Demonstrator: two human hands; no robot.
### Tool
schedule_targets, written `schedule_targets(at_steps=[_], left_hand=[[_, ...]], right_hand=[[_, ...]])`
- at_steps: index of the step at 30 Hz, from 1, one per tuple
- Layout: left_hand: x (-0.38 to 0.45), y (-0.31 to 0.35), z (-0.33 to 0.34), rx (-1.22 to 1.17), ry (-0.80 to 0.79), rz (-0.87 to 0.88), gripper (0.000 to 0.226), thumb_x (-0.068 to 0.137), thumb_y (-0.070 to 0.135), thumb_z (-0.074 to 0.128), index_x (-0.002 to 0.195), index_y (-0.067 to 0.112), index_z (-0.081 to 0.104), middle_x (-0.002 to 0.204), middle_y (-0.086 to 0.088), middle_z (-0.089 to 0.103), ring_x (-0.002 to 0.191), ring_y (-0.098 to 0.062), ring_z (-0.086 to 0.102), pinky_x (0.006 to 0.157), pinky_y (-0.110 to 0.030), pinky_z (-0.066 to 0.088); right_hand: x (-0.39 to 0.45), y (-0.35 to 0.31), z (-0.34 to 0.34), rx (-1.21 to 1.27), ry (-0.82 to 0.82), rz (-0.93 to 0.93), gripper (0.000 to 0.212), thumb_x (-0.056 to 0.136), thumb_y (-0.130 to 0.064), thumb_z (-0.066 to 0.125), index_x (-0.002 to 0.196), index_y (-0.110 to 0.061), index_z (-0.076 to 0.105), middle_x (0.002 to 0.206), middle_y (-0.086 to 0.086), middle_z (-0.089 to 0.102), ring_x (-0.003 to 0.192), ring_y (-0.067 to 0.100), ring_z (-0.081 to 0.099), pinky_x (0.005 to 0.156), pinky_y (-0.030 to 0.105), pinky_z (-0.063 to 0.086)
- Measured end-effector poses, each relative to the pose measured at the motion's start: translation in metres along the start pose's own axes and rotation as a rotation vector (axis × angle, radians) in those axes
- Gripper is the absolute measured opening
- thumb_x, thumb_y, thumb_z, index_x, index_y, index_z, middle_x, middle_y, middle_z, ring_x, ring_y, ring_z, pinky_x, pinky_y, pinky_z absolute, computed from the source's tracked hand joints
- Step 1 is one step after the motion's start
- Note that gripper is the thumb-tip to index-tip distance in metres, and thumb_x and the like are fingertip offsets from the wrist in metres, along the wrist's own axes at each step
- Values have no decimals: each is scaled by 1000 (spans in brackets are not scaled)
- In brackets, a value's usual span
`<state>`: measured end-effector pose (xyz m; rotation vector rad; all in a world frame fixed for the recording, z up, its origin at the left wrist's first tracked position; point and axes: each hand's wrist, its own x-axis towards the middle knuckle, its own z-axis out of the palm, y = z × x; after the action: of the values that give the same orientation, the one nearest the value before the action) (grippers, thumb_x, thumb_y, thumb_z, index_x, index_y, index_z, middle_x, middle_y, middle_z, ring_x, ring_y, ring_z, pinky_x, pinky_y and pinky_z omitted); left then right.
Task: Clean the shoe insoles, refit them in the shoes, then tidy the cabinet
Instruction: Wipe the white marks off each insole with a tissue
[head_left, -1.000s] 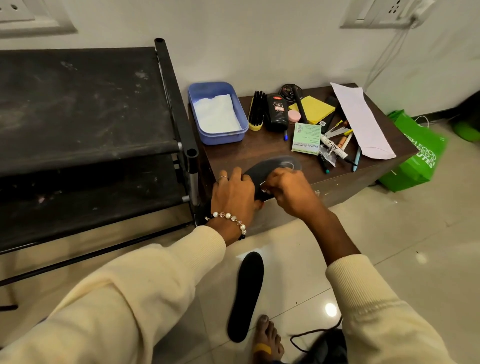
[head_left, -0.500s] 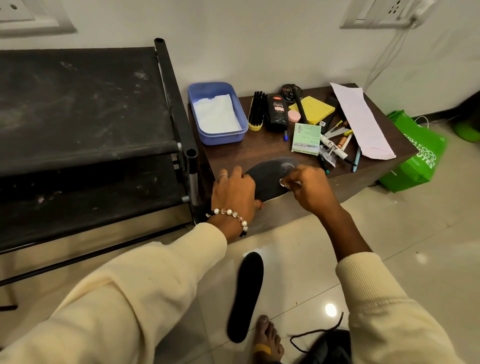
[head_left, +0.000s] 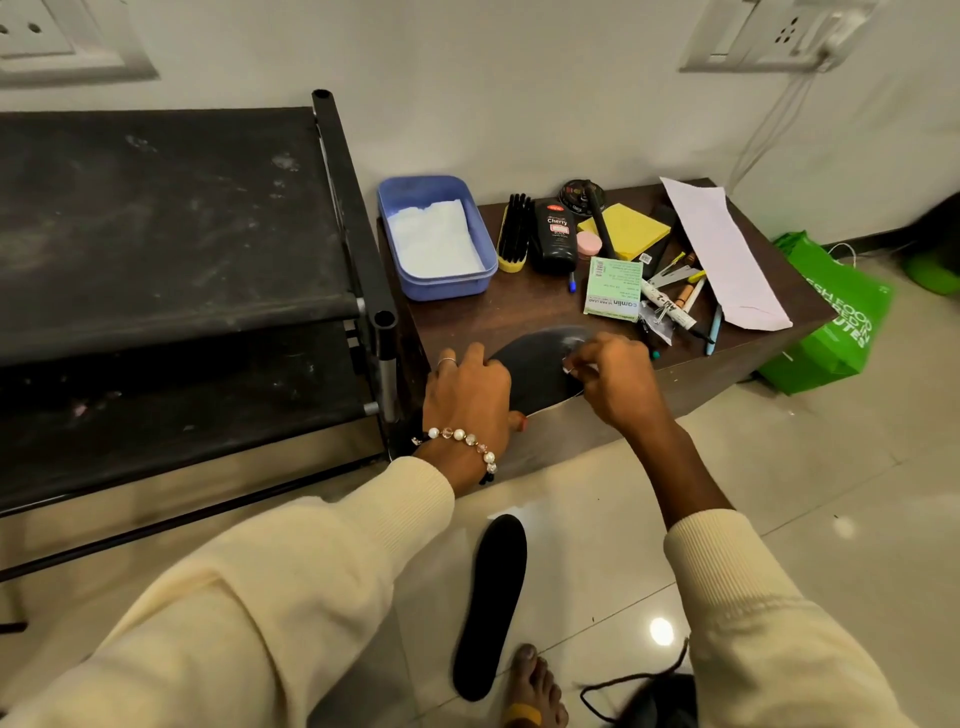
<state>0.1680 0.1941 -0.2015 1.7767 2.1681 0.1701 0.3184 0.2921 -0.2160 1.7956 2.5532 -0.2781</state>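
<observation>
Right hand (head_left: 615, 382) fingers are pinching something small and whitish against the black insole (head_left: 540, 371), can't tell what it is. Left hand (head_left: 467, 400) is curling over the insole's near end, pinning it on the front edge of the brown cabinet (head_left: 519, 312). I'm also seeing a second insole (head_left: 491, 608) lying on the floor below, beside a bare foot (head_left: 535, 691).
</observation>
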Motion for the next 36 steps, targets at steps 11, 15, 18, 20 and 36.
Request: schedule_targets(at_steps=[11, 15, 18, 20, 36], left_hand=[[-1, -1, -3, -5, -14, -3, 55, 81, 47, 70, 120, 10, 59, 132, -6, 45, 124, -32, 38, 98, -39, 40], [-1, 0, -4, -9, -27, 0, 54, 81, 47, 70, 119, 10, 59, 132, -6, 44, 125, -33, 37, 100, -39, 40], [-1, 0, -4, -18, -24, -1, 54, 80, 47, 70, 119, 11, 59, 131, -6, 45, 124, -32, 38, 99, -39, 40], [-1, 0, -5, -23, -21, 0, 55, 80, 48, 70, 119, 11, 59, 130, -5, 45, 124, -32, 38, 99, -40, 40], [0, -2, -5, -33, -43, -1, 55, 81, 48, 69, 122, 12, 58, 133, -5, 44, 127, -32, 36, 102, -41, 40]], right_hand=[[5, 2, 5, 54, 178, 166, 18, 87, -7, 58, 97, -6, 72, 99, 16, 66, 91, 34, 61, 80, 36, 53], [5, -7, 8, -8, 64, -46, 24, 91, -12, 56, 111, -15, 69, 115, 10, 62, 104, 27, 58, 88, 34, 45], [6, 0, 8, -23, 111, -23, 25, 91, -10, 55, 111, -14, 70, 114, 12, 62, 105, 30, 56, 90, 37, 47], [7, 8, 6, 4, 183, 82, 22, 88, -6, 56, 103, -8, 72, 106, 15, 64, 98, 33, 58, 85, 39, 51], [13, 1, 0, 22, 176, 209, 23, 87, -3, 54, 103, -5, 71, 105, 21, 64, 100, 37, 57, 85, 41, 51]])
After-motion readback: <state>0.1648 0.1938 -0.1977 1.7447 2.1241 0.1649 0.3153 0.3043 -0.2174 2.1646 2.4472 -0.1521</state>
